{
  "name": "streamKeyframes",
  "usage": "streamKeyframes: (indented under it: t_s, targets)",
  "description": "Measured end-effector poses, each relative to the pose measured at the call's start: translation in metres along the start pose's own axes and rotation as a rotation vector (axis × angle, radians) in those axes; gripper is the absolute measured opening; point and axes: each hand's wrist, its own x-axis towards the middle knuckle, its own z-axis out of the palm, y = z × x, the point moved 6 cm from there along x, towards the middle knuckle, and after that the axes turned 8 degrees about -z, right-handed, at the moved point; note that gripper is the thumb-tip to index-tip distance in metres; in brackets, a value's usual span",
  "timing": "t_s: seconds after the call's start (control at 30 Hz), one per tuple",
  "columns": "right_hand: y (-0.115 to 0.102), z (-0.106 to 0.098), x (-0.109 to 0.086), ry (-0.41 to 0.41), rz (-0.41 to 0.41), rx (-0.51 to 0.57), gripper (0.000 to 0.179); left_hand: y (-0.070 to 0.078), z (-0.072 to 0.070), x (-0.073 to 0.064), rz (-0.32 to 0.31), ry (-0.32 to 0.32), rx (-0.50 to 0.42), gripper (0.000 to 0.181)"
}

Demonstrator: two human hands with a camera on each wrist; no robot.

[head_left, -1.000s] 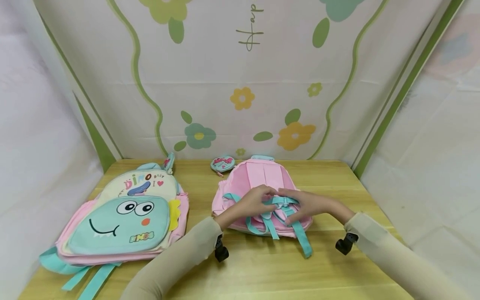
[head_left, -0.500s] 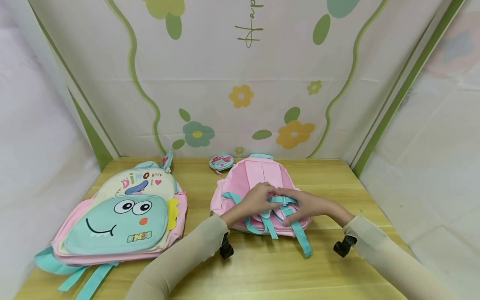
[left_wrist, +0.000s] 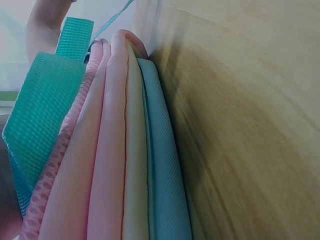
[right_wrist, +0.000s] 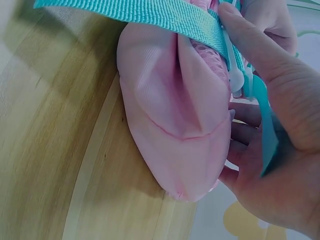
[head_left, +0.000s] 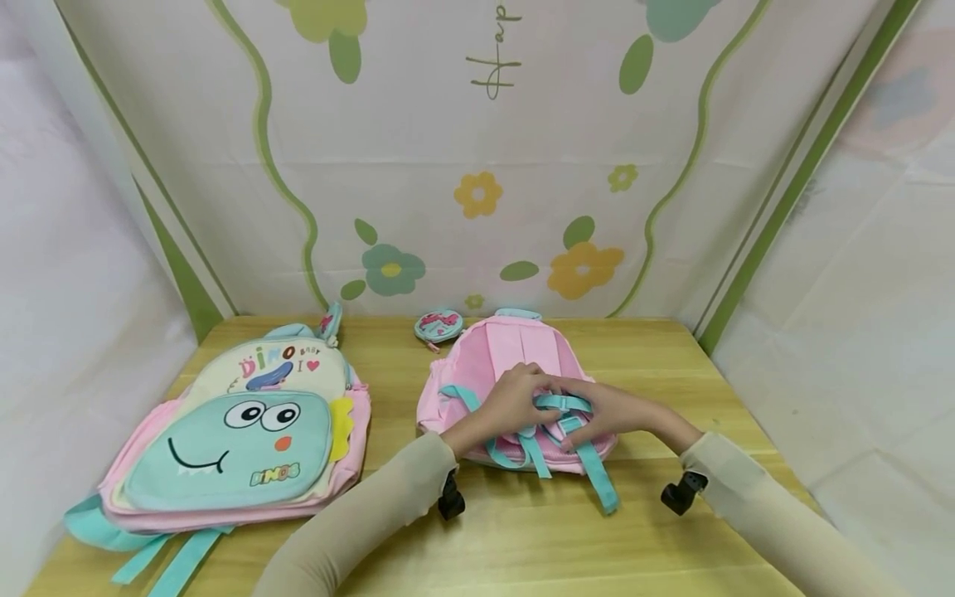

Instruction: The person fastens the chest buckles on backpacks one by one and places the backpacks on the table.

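Note:
A pink backpack lies back side up on the table, with its teal straps hanging toward the front edge. Over its lower part, both hands meet at a teal buckle on a strap. Thumb and fingers of my left hand pinch the buckle's left end. My right hand holds the strap at the other side, its thumb lying on the webbing in the right wrist view. A strap adjuster shows beside that thumb. In the left wrist view, a wide teal strap hides most of the left hand.
At the left lies a larger backpack with a dinosaur face, its teal straps trailing over the table's front. A small round pouch sits behind the pink backpack. A flowered cloth wall stands beyond the wooden table.
My left hand has shifted slightly right, closer to the right hand, and the buckle between them has turned a little. The pink backpack stays in place; the head view has shifted slightly.

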Motion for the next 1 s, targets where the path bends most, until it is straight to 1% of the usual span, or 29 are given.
streamKeyframes:
  t_s: [0.13,0.27,0.43,0.57,0.67,0.83,0.9,1.0]
  targets:
    - [-0.003,0.001,0.0,0.0,-0.006,0.006,0.105,0.002,-0.003,-0.004,0.013,0.032,-0.001,0.025]
    - [-0.001,0.002,0.0,0.003,0.006,-0.002,0.106,0.003,-0.008,-0.007,0.031,0.061,-0.002,0.028]
    - [0.0,0.002,-0.001,0.012,0.006,0.004,0.102,0.003,-0.015,-0.01,0.054,0.072,-0.004,0.03]
    - [0.0,0.0,-0.002,0.027,0.018,-0.001,0.098,0.003,-0.02,-0.013,0.073,0.081,-0.035,0.029]
    - [0.001,-0.001,-0.002,0.036,0.041,-0.016,0.097,0.002,-0.024,-0.015,0.072,0.088,-0.059,0.026]
    - [0.0,-0.002,-0.003,0.046,0.075,-0.03,0.097,-0.003,-0.028,-0.017,0.061,0.087,-0.072,0.024]
    - [-0.001,-0.002,-0.004,0.054,0.074,-0.029,0.096,-0.005,-0.031,-0.018,0.061,0.09,-0.081,0.024]
    - [-0.004,-0.002,-0.004,0.071,0.058,-0.015,0.088,-0.008,-0.035,-0.02,0.06,0.098,-0.111,0.023]
